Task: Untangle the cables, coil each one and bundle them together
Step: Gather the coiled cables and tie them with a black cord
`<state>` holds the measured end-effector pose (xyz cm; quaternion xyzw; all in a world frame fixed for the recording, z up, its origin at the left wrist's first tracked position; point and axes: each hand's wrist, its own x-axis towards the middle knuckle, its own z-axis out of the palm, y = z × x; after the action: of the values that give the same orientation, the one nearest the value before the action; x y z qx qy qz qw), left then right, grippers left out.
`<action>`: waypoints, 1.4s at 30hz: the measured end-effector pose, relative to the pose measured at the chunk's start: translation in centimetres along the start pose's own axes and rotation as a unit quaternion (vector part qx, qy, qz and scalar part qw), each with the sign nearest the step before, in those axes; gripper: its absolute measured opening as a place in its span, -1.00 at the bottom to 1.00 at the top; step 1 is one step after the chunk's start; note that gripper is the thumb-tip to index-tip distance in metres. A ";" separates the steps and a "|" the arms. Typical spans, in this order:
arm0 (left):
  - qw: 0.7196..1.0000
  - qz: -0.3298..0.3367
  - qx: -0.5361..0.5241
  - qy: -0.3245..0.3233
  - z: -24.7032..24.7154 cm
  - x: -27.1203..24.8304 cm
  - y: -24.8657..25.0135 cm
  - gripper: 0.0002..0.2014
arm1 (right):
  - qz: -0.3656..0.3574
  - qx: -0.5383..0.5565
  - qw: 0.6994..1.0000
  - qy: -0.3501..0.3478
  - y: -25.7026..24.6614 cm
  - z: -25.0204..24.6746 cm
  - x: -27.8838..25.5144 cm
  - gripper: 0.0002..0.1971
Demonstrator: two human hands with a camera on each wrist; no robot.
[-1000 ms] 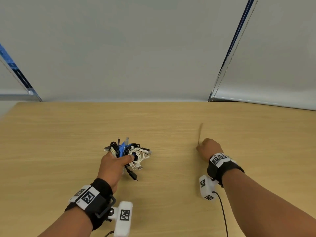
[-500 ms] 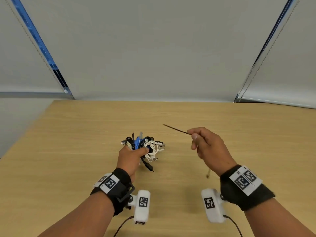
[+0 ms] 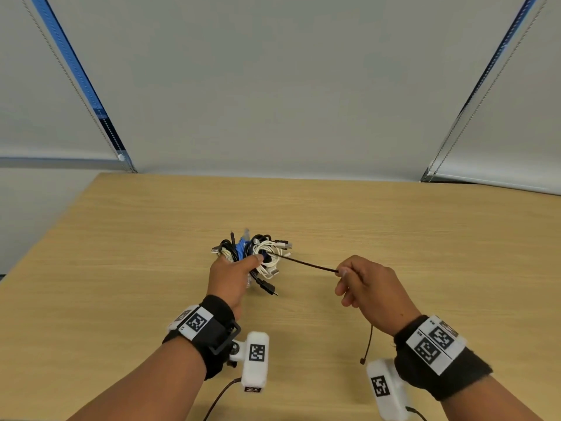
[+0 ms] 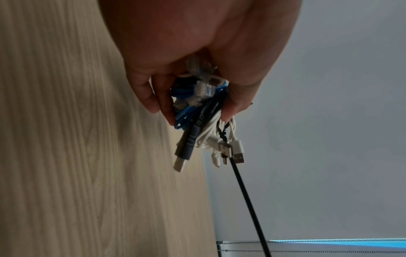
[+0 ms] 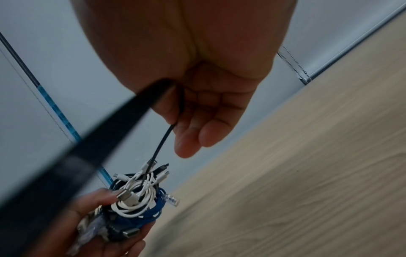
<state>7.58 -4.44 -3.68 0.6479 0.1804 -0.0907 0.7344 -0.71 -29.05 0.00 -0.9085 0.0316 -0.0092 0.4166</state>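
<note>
Fingers of left hand (image 3: 230, 276) wrapped round cable bundle (image 3: 258, 256); right hand (image 3: 368, 287) pinching black tie (image 3: 306, 264) stretched from it. Wooden table (image 3: 425, 238); grey blinds (image 3: 273, 86).

The person's forearms are bare, with no sleeves in view. Each wrist carries a wide black fabric band (image 3: 218, 326) with a white plate on top printed with black square fiducial markers. The left band's plate (image 3: 191, 322) shows one clear marker and has a black plastic buckle at its inner edge. The right band (image 3: 440, 357) bears a plate with two markers side by side and small printed characters too blurred to read. A white boxy camera module (image 3: 256, 360) hangs from the left band on a short bracket, marked with another square code; a thin dark cable leaves its lower end. A similar white module (image 3: 384, 388) sits under the right wrist, also coded and cabled.
</note>
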 end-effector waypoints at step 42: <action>0.990 -0.009 0.113 -0.087 -0.6 -0.8 -1.5 -0.40 | 0.092 0.094 0.963 -0.234 -0.1 1.3 1.4 -0.91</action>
<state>6.19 -4.19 -4.79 0.7147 0.1106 -0.1734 0.6686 0.73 -28.09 -0.72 -0.8354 0.0156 0.2390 0.4947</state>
